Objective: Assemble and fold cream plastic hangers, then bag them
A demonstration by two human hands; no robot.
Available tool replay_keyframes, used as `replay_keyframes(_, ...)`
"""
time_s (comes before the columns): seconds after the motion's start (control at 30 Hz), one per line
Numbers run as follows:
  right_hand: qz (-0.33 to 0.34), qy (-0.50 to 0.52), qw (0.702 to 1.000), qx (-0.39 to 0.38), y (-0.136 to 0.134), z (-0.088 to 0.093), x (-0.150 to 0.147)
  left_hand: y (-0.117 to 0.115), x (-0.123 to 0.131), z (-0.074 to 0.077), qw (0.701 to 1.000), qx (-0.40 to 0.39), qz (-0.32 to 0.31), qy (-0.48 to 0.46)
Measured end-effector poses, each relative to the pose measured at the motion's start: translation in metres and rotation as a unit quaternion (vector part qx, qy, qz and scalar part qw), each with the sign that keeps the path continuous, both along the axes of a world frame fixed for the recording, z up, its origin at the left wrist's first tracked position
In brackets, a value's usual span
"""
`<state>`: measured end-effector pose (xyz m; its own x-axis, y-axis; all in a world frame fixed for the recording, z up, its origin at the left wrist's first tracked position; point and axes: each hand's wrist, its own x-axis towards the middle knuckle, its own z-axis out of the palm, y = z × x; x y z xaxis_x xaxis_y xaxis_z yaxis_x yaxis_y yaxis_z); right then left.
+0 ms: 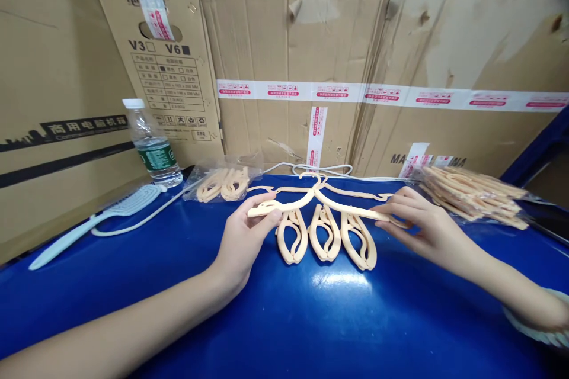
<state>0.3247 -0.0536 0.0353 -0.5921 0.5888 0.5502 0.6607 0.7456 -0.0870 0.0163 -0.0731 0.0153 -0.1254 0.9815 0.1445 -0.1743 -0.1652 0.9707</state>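
Observation:
Between both hands I hold a cream folding clothes hanger [302, 201], its two arms spread and its hook upward. My left hand [243, 231] pinches the left arm end between thumb and fingers. At the right arm end, my right hand [415, 219] grips with its fingers closed. Below it lie three folded hangers in a row: a left one [292, 243], a middle one [325, 237] and a right one [361, 246]. Behind the held hanger, another unfolded hanger [351, 192] lies on the blue table [284, 320], partly hidden.
A plastic bag with folded hangers [222, 182] lies back left, and a bagged hanger pile [473, 192] back right. At left are a water bottle [155, 151] and a light-blue hairbrush [102, 219]. A white cable [142, 222] runs along the back, below cardboard boxes [284, 29].

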Motion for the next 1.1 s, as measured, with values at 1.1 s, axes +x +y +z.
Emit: replay_keyframes(1.1, -0.188, -0.122, 0.957, 0.182, -0.010, -0.009, -0.004, -0.004, 0.004, 0.004, 0.995, -0.020, -0.027, -0.091)
